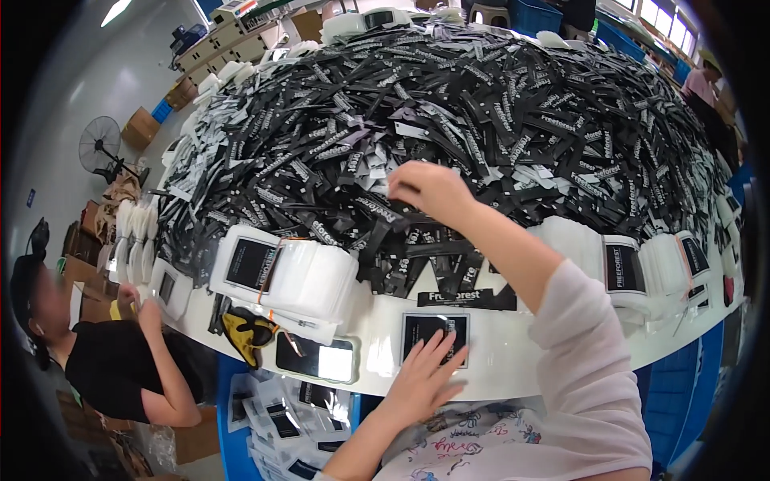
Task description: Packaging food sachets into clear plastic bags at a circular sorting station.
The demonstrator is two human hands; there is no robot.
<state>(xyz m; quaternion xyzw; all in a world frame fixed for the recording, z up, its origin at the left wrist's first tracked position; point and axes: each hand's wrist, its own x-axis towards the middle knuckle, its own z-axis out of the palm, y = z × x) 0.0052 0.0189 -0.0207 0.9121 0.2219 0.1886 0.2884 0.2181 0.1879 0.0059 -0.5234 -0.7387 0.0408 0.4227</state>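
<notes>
My left hand [421, 375] lies with spread fingers on a small clear-edged plastic bag with a black panel [419, 330], flat on the white table near its front edge. My right hand [437, 192] reaches over a large heap of flat black strips with white lettering [513, 132]. Its fingers are curled together at the near part of the heap; whatever they hold, if anything, is hidden. A single black strip [468, 300] lies crosswise just beyond the bag. Some pale strips [373, 167] show in the heap beside my right hand.
Banded stacks of plastic bags [309, 276] stand left, with more bag stacks [624, 268] right. A phone [318, 357] and a yellow-and-black object [245, 335] lie near the front edge. Below is a blue bin [233, 433] of filled bags. A person [120, 361] works at left.
</notes>
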